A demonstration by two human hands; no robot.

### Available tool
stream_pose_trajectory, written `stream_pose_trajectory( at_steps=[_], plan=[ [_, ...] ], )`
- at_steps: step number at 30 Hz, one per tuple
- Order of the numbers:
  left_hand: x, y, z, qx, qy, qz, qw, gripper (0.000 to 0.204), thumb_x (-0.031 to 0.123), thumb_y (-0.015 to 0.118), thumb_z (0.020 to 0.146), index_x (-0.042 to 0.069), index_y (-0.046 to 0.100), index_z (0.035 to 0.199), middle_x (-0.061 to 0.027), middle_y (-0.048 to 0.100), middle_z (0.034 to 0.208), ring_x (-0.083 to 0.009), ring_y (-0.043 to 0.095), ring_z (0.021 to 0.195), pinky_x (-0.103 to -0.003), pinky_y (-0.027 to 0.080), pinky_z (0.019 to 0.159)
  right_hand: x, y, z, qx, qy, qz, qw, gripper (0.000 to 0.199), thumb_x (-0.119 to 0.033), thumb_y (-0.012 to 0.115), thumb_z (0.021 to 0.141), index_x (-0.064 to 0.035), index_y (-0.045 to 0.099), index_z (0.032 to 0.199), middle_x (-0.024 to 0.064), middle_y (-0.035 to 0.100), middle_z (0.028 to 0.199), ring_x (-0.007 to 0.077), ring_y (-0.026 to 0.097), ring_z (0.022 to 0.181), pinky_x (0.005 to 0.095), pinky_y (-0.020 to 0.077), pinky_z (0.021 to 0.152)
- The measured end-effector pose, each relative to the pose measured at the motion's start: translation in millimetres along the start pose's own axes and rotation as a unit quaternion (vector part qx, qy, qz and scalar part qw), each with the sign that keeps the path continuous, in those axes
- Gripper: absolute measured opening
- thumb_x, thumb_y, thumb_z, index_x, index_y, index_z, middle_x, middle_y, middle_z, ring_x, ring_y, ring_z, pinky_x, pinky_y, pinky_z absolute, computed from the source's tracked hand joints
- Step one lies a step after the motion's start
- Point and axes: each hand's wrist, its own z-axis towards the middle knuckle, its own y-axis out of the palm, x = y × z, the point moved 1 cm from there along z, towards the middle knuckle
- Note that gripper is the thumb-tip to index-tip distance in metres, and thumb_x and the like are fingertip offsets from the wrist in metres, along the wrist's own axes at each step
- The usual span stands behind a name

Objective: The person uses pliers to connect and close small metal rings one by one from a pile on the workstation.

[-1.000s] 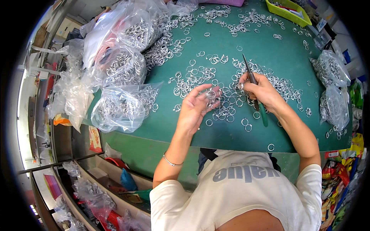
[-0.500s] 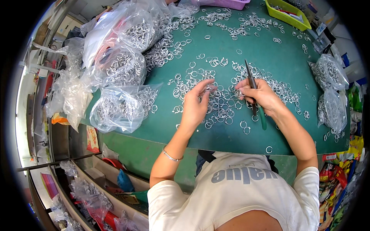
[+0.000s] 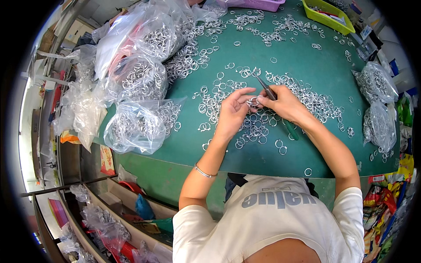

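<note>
Your left hand [image 3: 232,111] pinches one ring [image 3: 253,101], your right hand [image 3: 285,103] clenches pliers [image 3: 267,90]; loose rings [image 3: 258,127] below await.

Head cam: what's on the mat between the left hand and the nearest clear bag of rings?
In the head view, loose metal rings lie scattered on the green mat between the left hand and the clear bag of rings; nothing else.

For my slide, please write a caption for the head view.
Left hand pinches a small metal split ring while right hand works green-handled pliers over the green table.
</note>
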Motion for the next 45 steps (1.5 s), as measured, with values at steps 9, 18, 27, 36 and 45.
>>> stream_pose_trajectory(
  at_steps=[9, 18, 27, 36, 45],
  plan=[
    [12, 6, -3, 0.102, 0.040, 0.250, 0.962, 0.027, -0.008, 0.051, 0.080, -0.005, 0.056, 0.106, -0.0105, 0.065, 0.093, -0.0152, 0.063, 0.087, -0.027, 0.048, 0.079, -8, -13, -3, 0.075, -0.041, -0.020, 0.996, 0.019, -0.017, 0.056, 0.081, 0.0020, 0.058, 0.080, 0.0074, 0.062, 0.065, 0.0143, 0.057, 0.058, 0.0297, 0.0430, 0.054],
    [30, 1, -11, 0.006, 0.054, 0.436, 0.898, 0.052, -0.013, 0.042, 0.074, 0.000, 0.042, 0.125, -0.0213, 0.052, 0.118, -0.0315, 0.051, 0.110, -0.035, 0.039, 0.094, -23, -27, -17, 0.021, 0.056, 0.163, 0.985, 0.013, -0.015, 0.055, 0.083, -0.0022, 0.053, 0.082, 0.0092, 0.060, 0.073, 0.0069, 0.043, 0.047, 0.0204, 0.0303, 0.042],
    [37, 25, -11, -0.008, -0.007, 0.094, 0.996, 0.033, -0.001, 0.063, 0.078, -0.005, 0.053, 0.110, -0.0110, 0.061, 0.101, -0.0146, 0.058, 0.093, -0.025, 0.048, 0.079, -17, -22, -27, -0.086, 0.089, 0.278, 0.953, 0.014, -0.016, 0.055, 0.083, -0.0014, 0.055, 0.084, 0.0093, 0.058, 0.072, 0.0075, 0.043, 0.045, 0.0210, 0.0264, 0.039],
    [35, 27, -20, 0.086, -0.042, -0.009, 0.995, 0.012, 0.000, 0.063, 0.079, -0.004, 0.063, 0.091, -0.0053, 0.063, 0.081, -0.0071, 0.058, 0.075, -0.019, 0.047, 0.067, -22, -15, -37, -0.037, 0.041, 0.139, 0.989, 0.014, -0.014, 0.056, 0.083, -0.0021, 0.059, 0.090, 0.0002, 0.049, 0.064, 0.0057, 0.040, 0.050, 0.0212, 0.0283, 0.044],
    [38, 35, -28, 0.088, 0.032, 0.141, 0.985, 0.019, 0.000, 0.068, 0.074, -0.004, 0.061, 0.091, -0.0047, 0.061, 0.079, -0.0076, 0.056, 0.068, -0.021, 0.047, 0.061, -27, -20, -44, -0.027, -0.091, 0.015, 0.995, 0.017, -0.010, 0.063, 0.076, -0.0014, 0.060, 0.091, -0.0033, 0.039, 0.060, 0.0064, 0.033, 0.055, 0.0238, 0.0270, 0.049]
  ],
)
